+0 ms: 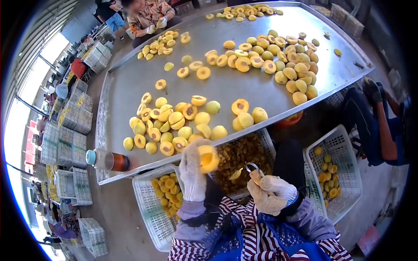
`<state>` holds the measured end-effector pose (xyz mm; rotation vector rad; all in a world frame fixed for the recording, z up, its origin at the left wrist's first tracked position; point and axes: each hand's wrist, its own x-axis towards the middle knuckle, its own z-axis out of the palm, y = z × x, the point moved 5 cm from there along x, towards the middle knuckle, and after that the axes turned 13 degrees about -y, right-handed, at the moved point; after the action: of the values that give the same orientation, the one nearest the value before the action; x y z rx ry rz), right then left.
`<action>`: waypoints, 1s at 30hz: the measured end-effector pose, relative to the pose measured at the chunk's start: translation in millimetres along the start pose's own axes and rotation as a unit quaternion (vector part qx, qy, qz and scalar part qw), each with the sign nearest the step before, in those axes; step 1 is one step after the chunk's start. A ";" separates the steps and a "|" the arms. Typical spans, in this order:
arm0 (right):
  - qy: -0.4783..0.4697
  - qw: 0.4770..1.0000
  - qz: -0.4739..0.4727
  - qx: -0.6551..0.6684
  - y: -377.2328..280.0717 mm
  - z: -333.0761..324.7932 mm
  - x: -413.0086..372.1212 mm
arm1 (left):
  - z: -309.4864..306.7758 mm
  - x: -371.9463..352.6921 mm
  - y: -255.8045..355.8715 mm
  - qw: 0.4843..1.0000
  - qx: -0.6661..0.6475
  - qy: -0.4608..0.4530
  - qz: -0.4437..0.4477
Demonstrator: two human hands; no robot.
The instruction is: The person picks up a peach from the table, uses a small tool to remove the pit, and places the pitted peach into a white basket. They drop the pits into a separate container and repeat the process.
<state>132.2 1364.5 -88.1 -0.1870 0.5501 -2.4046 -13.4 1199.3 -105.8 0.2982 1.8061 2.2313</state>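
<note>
My left hand [193, 169], in a pale work glove, is closed on a yellow peach half [209, 159] at the table's near edge. My gloved right hand [272, 194] grips a pitting knife [254, 167] with a curved metal loop. Between the hands, a small yellow scrap [235, 174] shows above a crate of brown pits and scraps [244, 158]. Beyond my left hand, a group of peach halves and whole peaches [176, 121] lies on the metal table [143, 80].
A white crate of peach halves [150, 217] stands at left, another crate [344, 191] at right. On the table is a bottle of dark liquid [109, 160] and a larger peach pile [300, 65]. A co-worker [148, 17] sits across; another person's arm [383, 117] shows at right.
</note>
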 end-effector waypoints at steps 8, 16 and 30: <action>0.122 0.985 0.068 -0.102 -13.1 -15.7 15.0 | -90.5 -26.0 31.9 0.491 0.857 0.105 0.112; 0.184 0.961 0.071 -0.195 -23.3 -27.9 23.9 | 54.5 133.6 -32.7 0.863 0.471 -0.173 0.059; 0.340 0.913 -0.004 -0.224 -56.4 -43.5 1.0 | 95.3 154.6 -59.0 0.972 0.002 -0.201 -0.121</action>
<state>87.5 1417.9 -103.0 0.4806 1.4162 -2.2747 -125.7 1349.0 -143.8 0.4656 1.5383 1.8429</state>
